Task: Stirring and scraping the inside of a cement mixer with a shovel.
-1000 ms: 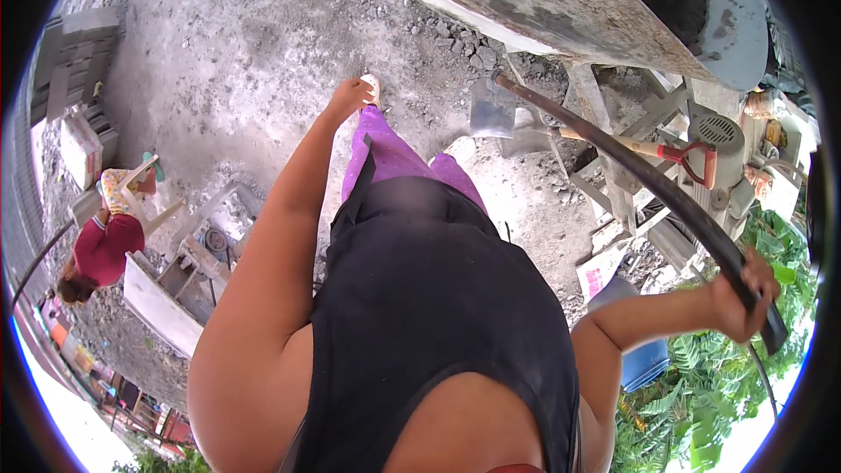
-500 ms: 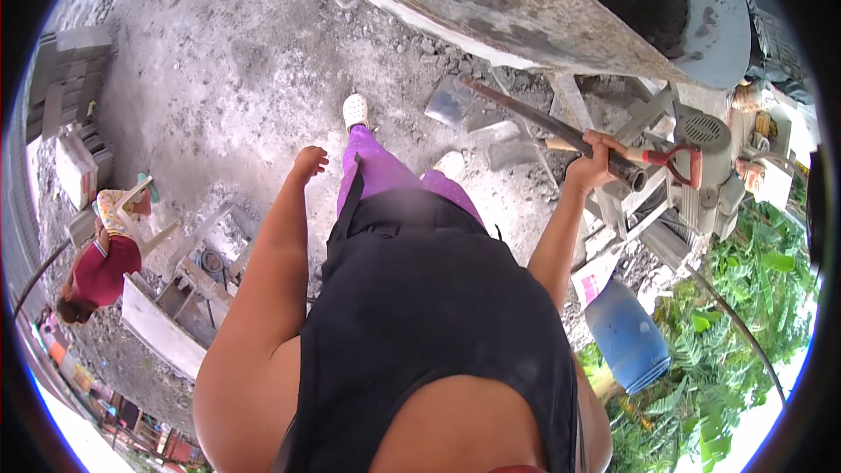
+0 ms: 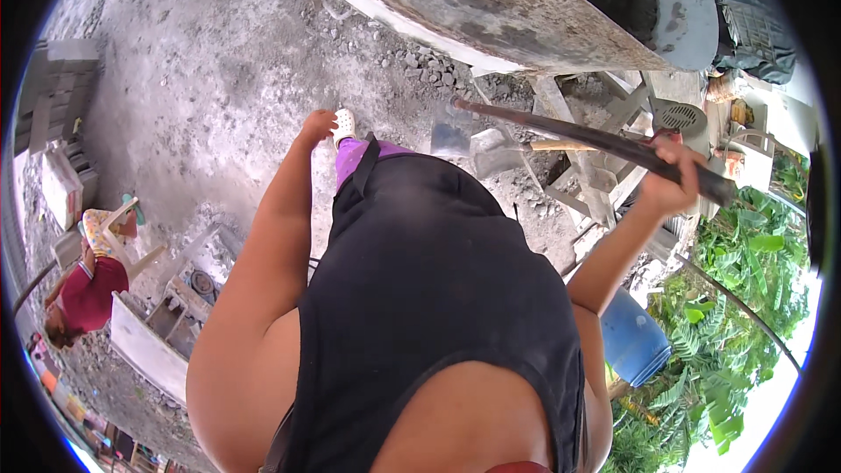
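My right hand (image 3: 676, 180) is wrapped round a long rusty metal pipe (image 3: 561, 127), near its thick end. The pipe slants across the right side, its far tip pointing toward the rubble. Behind it a shovel (image 3: 561, 146) with a wooden shaft and red grip leans by a wooden frame; the pipe and my hand cover part of the grip. My left hand (image 3: 320, 125) hangs low beside my white clog (image 3: 343, 124), fingers loosely bent and holding nothing.
A large metal trough (image 3: 491, 9) with dark material inside stands ahead on a wooden frame (image 3: 583, 180), beside a grey motor (image 3: 681, 118). At right are a blue barrel (image 3: 632, 342) and plants. Concrete blocks (image 3: 66, 83) and a seated person (image 3: 92, 289) are at left.
My right hand has risen toward me and to the right with the pipe, whose thick end now reaches farther right. My left hand has swung slightly forward. The surroundings have shifted slightly in view.
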Demonstrator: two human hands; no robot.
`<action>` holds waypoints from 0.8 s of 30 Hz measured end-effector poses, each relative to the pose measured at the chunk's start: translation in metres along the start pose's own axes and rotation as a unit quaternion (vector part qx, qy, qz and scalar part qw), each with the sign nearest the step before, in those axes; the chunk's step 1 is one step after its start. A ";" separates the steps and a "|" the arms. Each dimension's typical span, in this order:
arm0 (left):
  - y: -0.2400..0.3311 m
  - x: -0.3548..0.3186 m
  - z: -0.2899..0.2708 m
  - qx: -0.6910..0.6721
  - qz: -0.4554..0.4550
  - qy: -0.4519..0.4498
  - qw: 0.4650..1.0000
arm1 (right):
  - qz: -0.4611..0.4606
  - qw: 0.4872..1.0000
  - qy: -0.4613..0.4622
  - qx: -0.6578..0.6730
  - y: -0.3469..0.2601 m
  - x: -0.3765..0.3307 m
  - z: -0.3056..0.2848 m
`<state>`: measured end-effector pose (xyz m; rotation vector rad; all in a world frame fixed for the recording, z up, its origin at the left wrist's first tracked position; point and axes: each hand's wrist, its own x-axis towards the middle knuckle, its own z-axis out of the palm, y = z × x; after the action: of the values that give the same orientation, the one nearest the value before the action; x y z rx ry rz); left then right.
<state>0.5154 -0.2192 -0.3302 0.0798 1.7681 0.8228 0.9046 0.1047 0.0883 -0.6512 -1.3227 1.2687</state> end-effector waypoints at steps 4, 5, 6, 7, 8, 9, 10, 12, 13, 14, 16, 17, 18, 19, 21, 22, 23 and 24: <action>-0.024 -0.001 -0.032 -0.016 -0.041 0.042 0.998 | -0.074 0.992 -0.095 -0.048 -0.145 -0.011 0.013; -0.032 -0.004 -0.039 -0.014 -0.053 0.047 0.997 | -0.080 0.993 -0.080 -0.016 -0.174 -0.014 0.016; -0.039 -0.008 -0.045 -0.014 -0.059 0.049 0.997 | -0.084 0.994 -0.069 -0.015 -0.199 -0.015 0.016; -0.046 -0.011 -0.050 0.006 -0.088 0.054 0.995 | -0.091 0.994 -0.058 -0.015 -0.216 -0.016 0.014; -0.049 -0.014 -0.053 0.027 -0.116 0.059 0.991 | -0.105 0.993 -0.046 -0.032 -0.224 -0.015 0.011; -0.051 -0.018 -0.054 0.027 -0.121 0.062 0.990 | -0.119 0.991 -0.033 -0.048 -0.225 -0.013 0.008; -0.051 -0.022 -0.055 0.025 -0.127 0.061 0.990 | -0.137 0.987 -0.009 -0.079 -0.214 -0.015 0.016; -0.046 -0.029 -0.053 0.025 -0.126 0.051 0.990 | -0.151 0.985 0.035 -0.070 -0.161 -0.010 0.019; -0.039 -0.031 -0.049 0.028 -0.128 0.050 0.990 | -0.192 0.970 0.074 -0.128 -0.119 -0.002 0.002; -0.031 -0.033 -0.044 0.020 -0.109 0.041 0.993 | -0.183 0.967 0.113 -0.134 -0.061 0.003 -0.017; -0.008 -0.034 -0.031 0.039 -0.055 0.030 0.997 | -0.255 0.850 0.129 -0.443 0.095 -0.014 -0.047; -0.006 -0.035 -0.031 0.044 -0.056 0.038 0.997 | -0.112 0.911 0.300 -0.262 0.164 -0.035 -0.002; -0.003 -0.031 -0.030 0.041 -0.037 0.038 0.998 | -0.039 0.943 0.277 -0.178 0.193 -0.046 -0.006; 0.003 -0.029 -0.029 0.040 -0.017 0.036 0.998 | -0.013 0.949 0.276 -0.150 0.199 -0.044 -0.001; 0.014 -0.030 -0.025 0.057 0.007 0.011 0.998 | 0.026 0.956 0.250 -0.155 0.200 -0.040 0.000; 0.023 -0.029 -0.024 0.041 0.030 0.018 0.999 | 0.034 0.951 0.262 -0.161 0.191 -0.036 0.011; 0.030 -0.029 -0.023 0.024 0.054 0.026 0.998 | 0.042 0.946 0.273 -0.167 0.182 -0.036 0.022; 0.032 -0.029 -0.023 0.024 0.063 0.033 0.997 | 0.039 0.946 0.275 -0.167 0.178 -0.038 0.018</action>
<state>0.4949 -0.2190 -0.2855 0.2003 1.8601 0.8832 0.8436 0.1116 -0.0844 -1.2090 -1.0492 0.8312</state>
